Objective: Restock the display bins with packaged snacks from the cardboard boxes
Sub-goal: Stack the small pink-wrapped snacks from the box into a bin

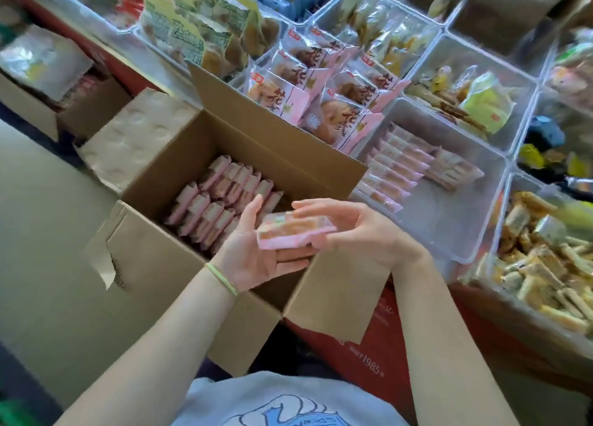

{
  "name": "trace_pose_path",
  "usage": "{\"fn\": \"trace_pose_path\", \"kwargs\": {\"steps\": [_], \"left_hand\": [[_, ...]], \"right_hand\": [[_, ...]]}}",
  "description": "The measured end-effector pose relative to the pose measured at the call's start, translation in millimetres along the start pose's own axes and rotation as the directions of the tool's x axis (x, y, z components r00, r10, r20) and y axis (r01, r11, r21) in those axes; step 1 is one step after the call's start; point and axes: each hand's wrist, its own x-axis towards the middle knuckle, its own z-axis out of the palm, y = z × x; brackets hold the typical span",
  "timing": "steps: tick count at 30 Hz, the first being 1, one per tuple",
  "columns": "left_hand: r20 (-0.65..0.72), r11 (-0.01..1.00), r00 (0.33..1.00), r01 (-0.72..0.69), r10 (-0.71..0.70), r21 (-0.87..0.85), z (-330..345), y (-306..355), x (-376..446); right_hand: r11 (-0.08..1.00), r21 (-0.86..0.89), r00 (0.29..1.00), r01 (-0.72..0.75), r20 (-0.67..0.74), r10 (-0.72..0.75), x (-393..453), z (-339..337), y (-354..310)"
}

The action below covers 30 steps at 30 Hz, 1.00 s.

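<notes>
**Pink snack packs held over the open carton**

Grey shirt fabric (pixel 282 400) fills the bottom edge of the view, and both bare forearms reach forward from it. On the left wrist sits a pale green band (pixel 221 278). The left hand (pixel 260 255) lies palm up with its fingers extended, a small stack of pink snack packs (pixel 295 231) resting across them. The right hand (pixel 356 230) comes in from the other side, its grip loosely curled around the far end of the same stack, thumb on top and fingertips below.

The stack hangs above the near right corner of the open cardboard box (pixel 205 265), whose four flaps stand spread outward. Inside, upright rows of matching pink packs (pixel 221 201) fill the left part of the box; the right part is hidden behind the hands.

Just beyond the box's right flap stands a clear plastic bin (pixel 449 220), with the same pink packs (pixel 394 165) lined up along its left wall and bare floor over most of its right side. Behind it another bin holds larger pink pastry bags (pixel 324 82). To the right, a bin of yellow wrapped bars (pixel 552 271) touches the clear bin's edge. A second cardboard box (pixel 48 105) stands at far left.
</notes>
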Motion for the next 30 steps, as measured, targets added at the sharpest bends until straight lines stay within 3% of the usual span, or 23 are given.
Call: {"fn": "trace_pose_path", "kwargs": {"steps": [2, 3, 5, 7, 8, 10, 11, 14, 17, 19, 21, 23, 24, 25, 27, 30], "left_hand": [[0.069, 1.0, 0.998, -0.004, 0.005, -0.016, 16.2, -2.0, 8.1], [0.073, 1.0, 0.997, 0.012, -0.012, -0.004, 20.8, -4.8, 14.0], [0.058, 1.0, 0.998, 0.025, -0.025, 0.002, 30.5, -13.7, 25.8], [0.073, 0.997, 0.997, -0.025, 0.02, 0.068, 45.7, -24.2, 36.7], [0.088, 0.993, 0.995, -0.064, 0.056, 0.097, 56.5, -29.3, 42.5], [0.131, 0.985, 0.985, -0.127, 0.111, 0.117, 78.4, -40.2, 56.6], [0.142, 0.98, 0.981, -0.15, 0.131, 0.132, 89.2, -45.1, 63.8], [0.116, 0.951, 0.977, -0.203, 0.18, 0.232, 117.8, -55.9, 84.2], [0.017, 0.843, 0.964, -0.241, 0.266, 0.481, 136.7, -60.6, 105.7], [-0.045, 0.7, 0.933, -0.236, 0.357, 0.674, 146.4, -59.9, 120.8], [-0.015, 0.469, 0.854, -0.271, 0.521, 0.841, 147.2, -56.0, 140.3], [0.162, 0.055, 0.736, -0.261, 0.658, 0.964, 140.8, -48.8, 164.3], [0.265, -0.172, 0.705, -0.201, 0.657, 0.964, 136.4, -44.7, 177.5], [0.319, -0.353, 0.724, -0.112, 0.611, 0.929, 133.6, -40.6, 188.3], [0.307, -0.572, 0.817, 0.033, 0.488, 0.819, 132.2, -32.7, 203.4], [0.312, -0.697, 0.879, 0.033, 0.361, 0.716, 132.5, -23.1, 209.2]], "right_hand": [[1.0, -0.005, 0.994, 0.029, 0.11, -0.028, -27.3, -11.7, 2.2], [0.997, 0.046, 0.995, 0.06, 0.081, -0.063, -38.8, -18.0, 6.5], [0.984, 0.163, 0.986, 0.075, -0.16, -0.049, -56.0, -26.1, 19.7], [0.983, 0.18, 0.885, -0.028, -0.452, 0.108, -62.0, -29.1, 37.8], [0.976, 0.174, 0.826, -0.13, -0.525, 0.203, -61.7, -29.7, 48.9], [0.941, 0.181, 0.78, -0.286, -0.526, 0.339, -61.8, -27.6, 63.3], [0.933, 0.208, 0.778, -0.294, -0.515, 0.36, -63.1, -26.2, 67.7], [0.946, 0.231, 0.718, -0.228, -0.616, 0.324, -74.0, -30.7, 65.5], [0.95, 0.133, 0.612, -0.284, -0.737, 0.286, -89.2, -49.5, 66.1], [0.941, 0.083, 0.553, -0.328, -0.79, 0.263, -97.2, -67.5, 67.9], [0.926, 0.025, 0.471, -0.377, -0.855, 0.215, -103.3, -90.7, 69.7], [0.898, -0.038, 0.383, -0.437, -0.912, 0.148, -106.6, -118.6, 68.6], [0.875, -0.073, 0.362, -0.478, -0.924, 0.121, -106.8, -133.3, 67.3], [0.845, -0.108, 0.36, -0.524, -0.927, 0.105, -105.7, -147.8, 65.4], [0.752, -0.186, 0.38, -0.633, -0.92, 0.092, -97.6, -175.1, 61.4], [0.544, -0.275, 0.377, -0.792, -0.922, 0.083, -73.9, -209.1, 60.5]]}}
